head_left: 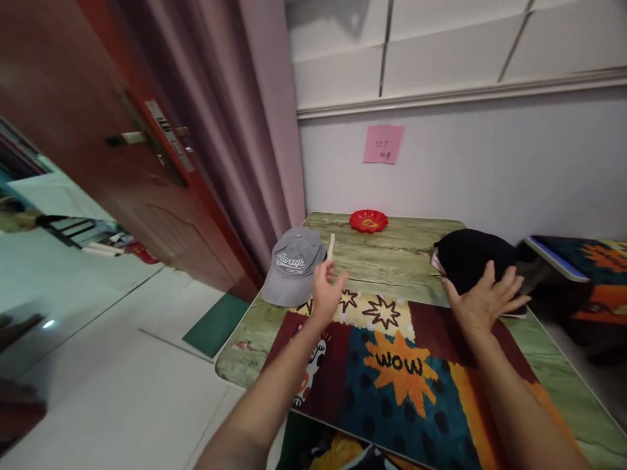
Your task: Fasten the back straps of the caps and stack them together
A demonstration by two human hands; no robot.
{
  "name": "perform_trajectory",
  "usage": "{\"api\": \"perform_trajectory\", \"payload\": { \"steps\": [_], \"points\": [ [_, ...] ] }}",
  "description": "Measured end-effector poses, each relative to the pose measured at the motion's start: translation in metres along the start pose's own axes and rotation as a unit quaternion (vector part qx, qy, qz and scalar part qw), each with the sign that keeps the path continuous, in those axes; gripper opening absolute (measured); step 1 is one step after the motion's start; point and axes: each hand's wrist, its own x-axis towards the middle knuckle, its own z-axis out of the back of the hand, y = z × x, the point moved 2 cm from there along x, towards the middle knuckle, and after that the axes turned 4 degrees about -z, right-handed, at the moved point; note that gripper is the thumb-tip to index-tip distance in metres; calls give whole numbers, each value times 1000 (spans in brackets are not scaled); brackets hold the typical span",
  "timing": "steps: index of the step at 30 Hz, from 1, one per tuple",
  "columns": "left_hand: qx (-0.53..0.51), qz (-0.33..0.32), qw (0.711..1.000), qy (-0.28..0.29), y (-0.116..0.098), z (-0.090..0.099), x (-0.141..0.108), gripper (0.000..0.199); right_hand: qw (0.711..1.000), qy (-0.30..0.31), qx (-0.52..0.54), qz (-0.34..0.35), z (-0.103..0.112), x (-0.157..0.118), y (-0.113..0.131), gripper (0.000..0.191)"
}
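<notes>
Bare forearms (pixel 279 385), bare wrists (pixel 480 336)

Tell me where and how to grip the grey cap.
Probably by the brim, pinched from the near side: on the grey cap it juts towards the person, thin and broad, while the rounded crown rises behind. The left hand is close by.

“Always”, “WOW” and handwritten digits

The grey cap (pixel 289 245) reads “Always”, the smaller line beneath illegible. The mat (pixel 431 323) shows “WOW” on an orange burst (pixel 399 385). The pink wall note (pixel 383 145) seems to read “357”, its lower line unclear.
</notes>
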Motion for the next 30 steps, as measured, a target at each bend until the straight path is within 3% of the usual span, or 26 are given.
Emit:
{"api": "perform_trajectory", "payload": {
  "steps": [3,5,7,9,12,15,18,21,24,27,30],
  "points": [
    [149,-97,979,-97,-15,56,72,38,998,12,65,12,-9,13,51,94],
    [238,-76,963,-104,-16,83,112,39,993,40,113,-2,-17,21,82,92],
    [305,-31,948,-81,-9,97,138,34,984,58,170,-19,-22,25,106,86],
    [348,19,937,-31,3,100,149,30,972,68,224,-33,-24,26,121,78],
    [382,68,921,33,23,93,146,26,957,97,271,-41,-21,26,127,68],
    [395,80,914,35,34,86,138,11,950,104,291,-43,-14,30,121,61],
    [369,77,926,4,29,89,136,4,946,87,309,-48,-4,38,116,56],
    [311,24,949,-40,7,102,142,6,932,84,348,-56,3,43,117,50],
    [219,-50,973,-51,-32,116,148,8,884,129,438,-98,6,40,126,49],
    [119,-103,987,-14,-82,117,146,14,798,247,525,-164,9,29,143,47],
    [61,-145,987,25,-135,107,128,16,693,379,578,-206,16,15,164,48]
  ]
}}
